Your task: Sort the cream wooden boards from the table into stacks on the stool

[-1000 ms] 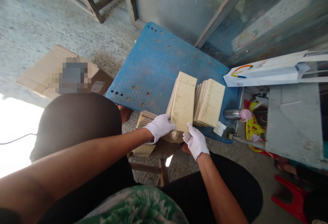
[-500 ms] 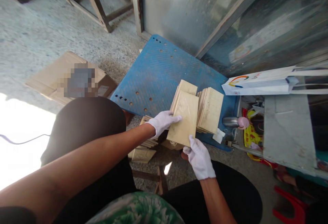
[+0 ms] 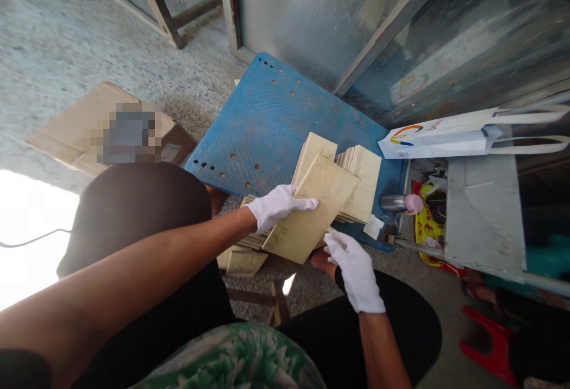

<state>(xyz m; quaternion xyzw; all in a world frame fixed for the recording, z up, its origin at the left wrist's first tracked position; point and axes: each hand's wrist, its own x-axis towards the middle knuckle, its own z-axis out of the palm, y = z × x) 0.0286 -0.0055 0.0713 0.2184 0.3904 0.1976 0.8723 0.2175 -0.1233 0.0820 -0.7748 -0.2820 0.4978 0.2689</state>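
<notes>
Thin wooden board (image 3: 318,208) held in air over near edge of blue platform (image 3: 267,122), long axis diagonal, near-left to far-right. Left hand (image 3: 279,206) grasps its left edge, fingers flat on top face. Right hand (image 3: 354,267) meets the near corner from below; grip can't tell, fingertips hidden under board. Board stacks (image 3: 363,178) just behind, partly covered. Lower stack (image 3: 243,255) under left hand, mostly hidden.
</notes>
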